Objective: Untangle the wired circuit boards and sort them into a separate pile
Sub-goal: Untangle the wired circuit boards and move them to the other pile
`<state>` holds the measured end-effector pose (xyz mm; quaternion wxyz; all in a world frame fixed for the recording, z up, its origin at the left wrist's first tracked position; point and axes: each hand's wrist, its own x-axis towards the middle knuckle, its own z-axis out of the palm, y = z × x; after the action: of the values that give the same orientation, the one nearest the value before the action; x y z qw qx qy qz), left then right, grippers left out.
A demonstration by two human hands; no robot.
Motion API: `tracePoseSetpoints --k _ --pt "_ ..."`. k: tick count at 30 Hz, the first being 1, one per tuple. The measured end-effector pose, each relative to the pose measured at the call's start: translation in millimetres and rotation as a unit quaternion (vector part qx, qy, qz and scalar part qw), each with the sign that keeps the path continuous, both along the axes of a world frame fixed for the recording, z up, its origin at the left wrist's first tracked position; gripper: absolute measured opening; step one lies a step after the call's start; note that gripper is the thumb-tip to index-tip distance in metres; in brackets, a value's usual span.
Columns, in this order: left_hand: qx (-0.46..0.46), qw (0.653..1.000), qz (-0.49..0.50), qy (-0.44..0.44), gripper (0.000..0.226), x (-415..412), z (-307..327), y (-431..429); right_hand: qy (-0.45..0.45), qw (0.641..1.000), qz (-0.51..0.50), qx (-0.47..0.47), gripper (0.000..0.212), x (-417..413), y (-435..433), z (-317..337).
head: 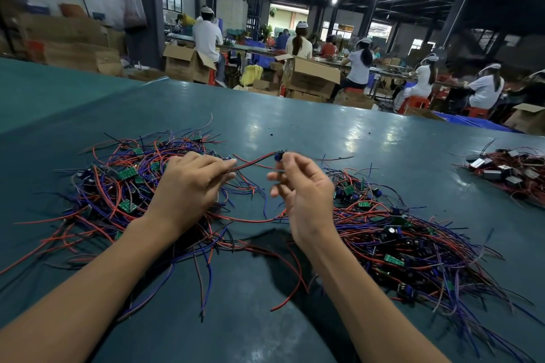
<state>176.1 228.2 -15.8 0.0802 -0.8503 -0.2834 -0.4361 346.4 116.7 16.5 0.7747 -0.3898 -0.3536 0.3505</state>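
Note:
A tangled heap of small green circuit boards with red, blue and black wires (pixel 124 183) lies on the left of the teal table (pixel 339 132). A second pile of wired boards (pixel 395 239) spreads at the right. My left hand (pixel 188 186) hovers over the left heap and pinches red and black wires (pixel 250 163) between thumb and fingers. Those wires run up to a small board with a blue part (pixel 279 155), which my right hand (pixel 300 186) pinches at its fingertips, above the gap between the piles.
A third heap of parts with grey blocks and red wires (pixel 510 174) sits at the table's far right edge. Beyond the table, seated workers (pixel 206 35) and open cardboard boxes (pixel 309 76) fill the hall.

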Motion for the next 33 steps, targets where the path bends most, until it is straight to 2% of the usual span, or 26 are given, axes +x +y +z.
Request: tracePoseSetpoints --k 3,5,7,11,13,16,18,21,23,24,27,28,30,33 --pt "-0.053 0.989 0.125 0.056 0.043 -2 -4 9 -0.018 0.998 -0.061 0.016 0.015 23 -3 33" --pt "-0.135 0.957 0.23 0.116 0.055 -6 -6 14 -0.009 0.994 -0.102 -0.027 0.016 46 -2 54" --pt "-0.186 0.918 0.307 0.166 0.058 -9 -7 18 0.019 0.988 -0.119 -0.101 0.017 72 0 70" --pt "-0.208 0.904 0.313 0.206 0.041 -9 -6 22 0.01 0.964 -0.127 -0.234 0.009 122 9 74" --pt "-0.22 0.897 0.309 0.226 0.037 -6 -4 23 -0.057 0.932 -0.162 -0.319 0.011 144 14 64" --pt "-0.23 0.895 0.302 0.234 0.037 -6 -2 24 -0.173 0.864 -0.194 -0.431 0.02 164 20 43" --pt "-0.233 0.894 0.296 0.243 0.038 -7 0 25 -0.192 0.845 -0.186 -0.462 0.027 169 23 31" --pt "-0.254 0.887 0.292 0.251 0.037 -7 2 24 -0.133 0.868 -0.17 -0.447 0.016 162 25 36" --pt "-0.255 0.891 0.287 0.242 0.032 -7 2 23 -0.12 0.888 -0.175 -0.408 0.02 149 27 47" --pt "-0.245 0.897 0.281 0.235 0.029 -7 2 22 -0.153 0.888 -0.193 -0.388 0.026 140 27 51" --pt "-0.199 0.919 0.269 0.211 0.029 -5 1 16 -0.324 0.848 -0.264 -0.325 0.056 90 18 52" --pt "-0.183 0.925 0.265 0.202 0.03 -4 3 13 -0.367 0.845 -0.264 -0.285 0.055 69 13 47" --pt "-0.142 0.936 0.261 0.191 0.032 -2 7 7 -0.436 0.842 -0.237 -0.21 0.038 33 4 31" --pt "-0.078 0.953 0.242 0.167 0.028 0 12 -2 -0.513 0.821 -0.213 -0.136 0.025 1 -2 -1"
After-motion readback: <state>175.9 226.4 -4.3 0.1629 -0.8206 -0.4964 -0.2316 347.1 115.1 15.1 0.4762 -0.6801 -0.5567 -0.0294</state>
